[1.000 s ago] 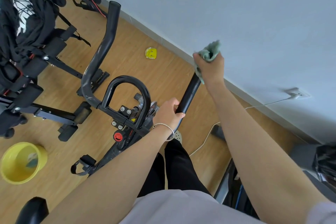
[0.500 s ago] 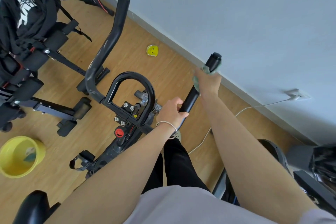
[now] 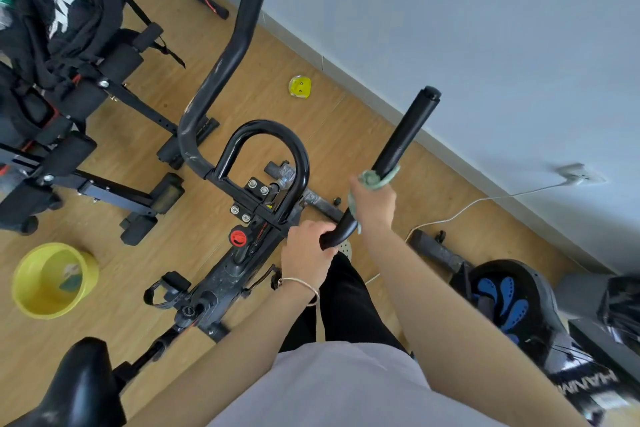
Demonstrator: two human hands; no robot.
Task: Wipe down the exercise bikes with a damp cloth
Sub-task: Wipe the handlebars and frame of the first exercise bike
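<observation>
Cloth point(image 3: 375, 180) wraps handlebar point(image 3: 405, 135); bucket point(image 3: 90, 270) holds something teal.

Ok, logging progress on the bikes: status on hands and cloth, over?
Right hand grips green cloth around right handlebar, mid-bar. Left hand grips same bar at lower bend. Bar above cloth bare, nothing blocking.

The exercise bike point(image 3: 239, 267) stands mid-floor, saddle point(image 3: 79, 388) nearest the person, its handlebars reaching toward the wall point(image 3: 450, 10). The right hand point(image 3: 372, 204) grips the cloth point(image 3: 375, 178) around the right handlebar point(image 3: 405, 135), and the left hand point(image 3: 306, 253) holds the same bar just below, at its bend. A bucket point(image 3: 90, 274) sits on the floor point(image 3: 104, 340) left of the bike, a weight bench point(image 3: 114, 62) behind it, and a second machine point(image 3: 512, 298) stands to the right along the wall.
</observation>
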